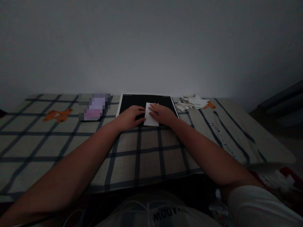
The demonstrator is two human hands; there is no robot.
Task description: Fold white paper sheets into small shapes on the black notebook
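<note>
You are pressing a small white folded paper (151,118) flat on the black square mat (132,101) — your left hand (131,116) is pinning its left edge, fingers extended, gripping nothing. Your right hand (163,114) is lying flat across its top right, likewise unclenched — seemingly steadying it.

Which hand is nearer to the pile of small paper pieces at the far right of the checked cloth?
The right hand. It rests on the white paper, left of the pile of paper pieces. The left hand lies further left, beyond the paper.
</note>
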